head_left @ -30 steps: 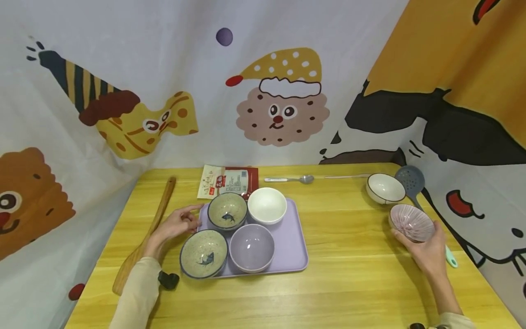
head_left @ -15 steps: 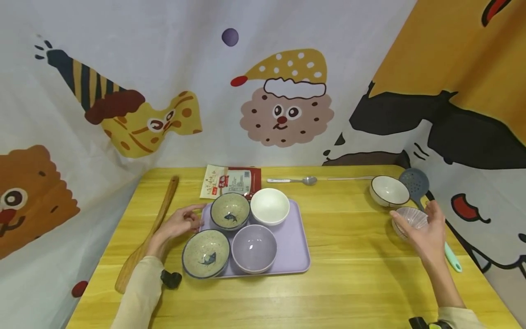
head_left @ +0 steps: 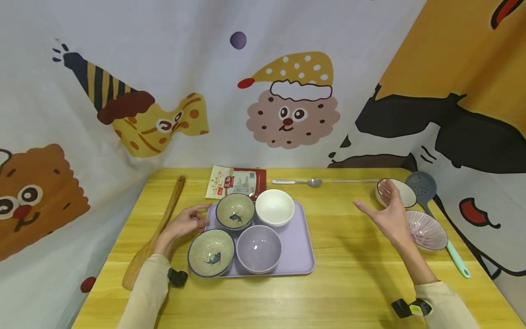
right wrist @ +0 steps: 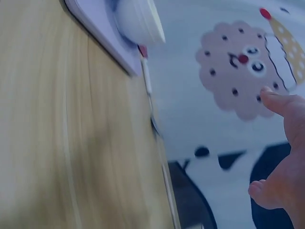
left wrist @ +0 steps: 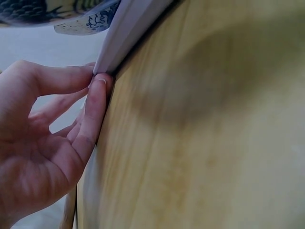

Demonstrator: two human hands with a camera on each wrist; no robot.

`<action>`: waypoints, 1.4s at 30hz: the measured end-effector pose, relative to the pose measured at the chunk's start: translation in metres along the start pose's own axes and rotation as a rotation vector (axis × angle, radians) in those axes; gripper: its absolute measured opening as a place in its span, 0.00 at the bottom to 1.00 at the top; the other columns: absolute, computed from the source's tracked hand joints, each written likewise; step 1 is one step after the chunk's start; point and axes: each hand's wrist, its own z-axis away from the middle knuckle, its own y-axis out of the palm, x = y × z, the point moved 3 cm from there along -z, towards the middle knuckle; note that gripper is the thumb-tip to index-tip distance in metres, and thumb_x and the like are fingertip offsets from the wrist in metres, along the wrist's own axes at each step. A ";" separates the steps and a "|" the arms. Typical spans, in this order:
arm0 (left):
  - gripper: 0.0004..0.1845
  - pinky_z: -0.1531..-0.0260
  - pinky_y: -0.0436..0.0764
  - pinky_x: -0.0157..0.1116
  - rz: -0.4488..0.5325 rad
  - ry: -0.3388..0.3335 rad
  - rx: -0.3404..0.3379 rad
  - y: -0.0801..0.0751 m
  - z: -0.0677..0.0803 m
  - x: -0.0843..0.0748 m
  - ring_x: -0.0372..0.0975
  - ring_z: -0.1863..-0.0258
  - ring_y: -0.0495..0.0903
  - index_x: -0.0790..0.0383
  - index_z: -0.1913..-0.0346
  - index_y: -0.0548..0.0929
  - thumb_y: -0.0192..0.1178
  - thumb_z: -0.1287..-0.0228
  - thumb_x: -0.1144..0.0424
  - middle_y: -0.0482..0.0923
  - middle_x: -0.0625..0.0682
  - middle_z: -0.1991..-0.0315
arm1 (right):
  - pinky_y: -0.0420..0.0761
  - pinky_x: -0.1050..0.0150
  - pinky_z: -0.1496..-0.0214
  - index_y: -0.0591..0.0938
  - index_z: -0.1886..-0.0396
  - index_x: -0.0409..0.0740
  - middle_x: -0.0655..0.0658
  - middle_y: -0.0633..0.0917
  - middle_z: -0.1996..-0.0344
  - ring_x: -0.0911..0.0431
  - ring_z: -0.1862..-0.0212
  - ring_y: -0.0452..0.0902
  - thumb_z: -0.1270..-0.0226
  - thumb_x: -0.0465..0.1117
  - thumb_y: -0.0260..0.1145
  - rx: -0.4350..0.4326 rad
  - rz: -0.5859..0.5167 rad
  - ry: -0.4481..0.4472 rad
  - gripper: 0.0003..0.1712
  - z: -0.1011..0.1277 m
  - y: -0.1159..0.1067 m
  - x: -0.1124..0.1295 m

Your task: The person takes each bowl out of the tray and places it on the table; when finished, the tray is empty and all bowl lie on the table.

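My left hand (head_left: 185,224) pinches the left edge of a lilac tray (head_left: 297,249); the left wrist view shows thumb and fingertips meeting at its rim (left wrist: 112,52). On the tray stand two speckled bowls with blue fish, one behind (head_left: 235,211) and one in front (head_left: 211,253), a white bowl (head_left: 274,208) and a purple bowl (head_left: 259,250). My right hand (head_left: 390,221), fingers spread and holding nothing, hovers left of a pink striped bowl (head_left: 429,230). It partly covers a dark-rimmed white bowl (head_left: 404,194) behind.
A grey skimmer (head_left: 421,185) with a mint handle lies at the right, behind the striped bowl. A wooden spatula (head_left: 154,237) lies left of the tray. Along the back are a food packet (head_left: 242,182), a metal spoon (head_left: 314,183) and a thin stick (head_left: 353,181).
My right hand has let go of the pink striped bowl, leaving it on the table at the right, and moved left. My left hand has stayed at the tray's edge.
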 end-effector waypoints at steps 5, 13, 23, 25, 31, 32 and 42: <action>0.34 0.64 0.86 0.34 0.001 -0.011 -0.013 -0.001 0.000 0.004 0.40 0.68 0.81 0.68 0.27 0.68 0.61 0.37 0.73 0.80 0.60 0.64 | 0.55 0.39 0.21 0.45 0.19 0.34 0.28 0.56 0.23 0.31 0.23 0.52 0.40 0.45 0.77 0.082 -0.021 -0.071 0.63 -0.005 0.034 0.010; 0.33 0.64 0.86 0.33 0.010 -0.009 -0.029 0.001 -0.001 0.005 0.40 0.68 0.81 0.66 0.27 0.69 0.61 0.37 0.73 0.80 0.60 0.64 | 0.56 0.39 0.21 0.44 0.18 0.36 0.30 0.56 0.22 0.33 0.22 0.52 0.44 0.50 0.80 0.200 0.006 -0.074 0.68 -0.013 0.083 0.011; 0.34 0.63 0.86 0.34 0.020 -0.006 -0.028 0.001 0.000 0.005 0.40 0.68 0.80 0.67 0.26 0.68 0.61 0.37 0.73 0.79 0.60 0.63 | 0.58 0.36 0.23 0.54 0.21 0.35 0.30 0.59 0.23 0.34 0.23 0.54 0.52 0.48 0.85 0.369 0.014 -0.246 0.66 -0.017 0.131 0.014; 0.34 0.62 0.86 0.34 0.020 0.002 -0.023 0.001 0.001 0.004 0.40 0.67 0.80 0.68 0.26 0.67 0.61 0.36 0.72 0.79 0.61 0.63 | 0.58 0.36 0.23 0.52 0.20 0.34 0.29 0.58 0.23 0.34 0.22 0.53 0.54 0.49 0.85 0.403 0.028 -0.252 0.69 -0.017 0.140 0.013; 0.35 0.61 0.86 0.36 0.038 0.022 -0.022 0.001 0.003 0.001 0.40 0.67 0.80 0.70 0.26 0.65 0.60 0.36 0.73 0.79 0.62 0.63 | 0.61 0.33 0.25 0.52 0.20 0.33 0.28 0.59 0.23 0.32 0.24 0.55 0.60 0.50 0.87 0.468 0.026 -0.268 0.74 -0.015 0.161 0.014; 0.35 0.61 0.86 0.36 0.038 0.023 -0.022 0.001 0.003 0.000 0.41 0.67 0.80 0.70 0.26 0.65 0.60 0.36 0.73 0.79 0.62 0.63 | 0.60 0.33 0.25 0.52 0.20 0.34 0.29 0.58 0.23 0.32 0.23 0.55 0.61 0.51 0.88 0.478 0.029 -0.262 0.75 -0.015 0.164 0.013; 0.36 0.59 0.87 0.39 0.037 0.010 -0.014 0.002 0.002 0.002 0.42 0.65 0.81 0.69 0.25 0.65 0.58 0.38 0.75 0.79 0.61 0.62 | 0.56 0.34 0.23 0.52 0.19 0.38 0.33 0.61 0.24 0.37 0.23 0.58 0.67 0.54 0.89 0.551 -0.024 -0.235 0.79 -0.011 0.188 0.012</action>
